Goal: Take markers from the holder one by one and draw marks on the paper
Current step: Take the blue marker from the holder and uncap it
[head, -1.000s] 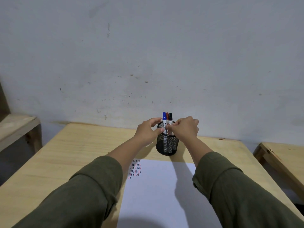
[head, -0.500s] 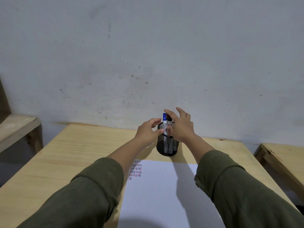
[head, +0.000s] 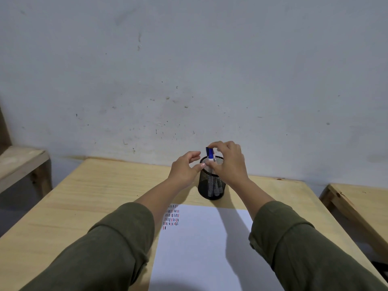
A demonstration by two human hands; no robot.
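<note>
A black mesh holder [head: 211,185] stands upright at the far middle of the wooden table [head: 88,198], with markers inside. A blue-capped marker [head: 209,153] sticks up above the holder's rim. My right hand [head: 230,164] is over the holder, its thumb and fingers pinched on that marker just below and around the cap. The other markers' tops are hidden behind it. My left hand [head: 184,169] is beside the holder on the left, thumb tip touching the rim, fingers spread. The white paper [head: 199,248] lies in front, with rows of short marks [head: 171,217] at its top left corner.
A grey scuffed wall rises right behind the table. A wooden bench [head: 21,162] stands to the left and another [head: 357,200] to the right, both lower than the table. My sleeves cover the near parts of the table and paper.
My right hand went from open over the markers to pinched on the blue one. My left hand's fingers have come off the holder; only the thumb still touches the rim.
</note>
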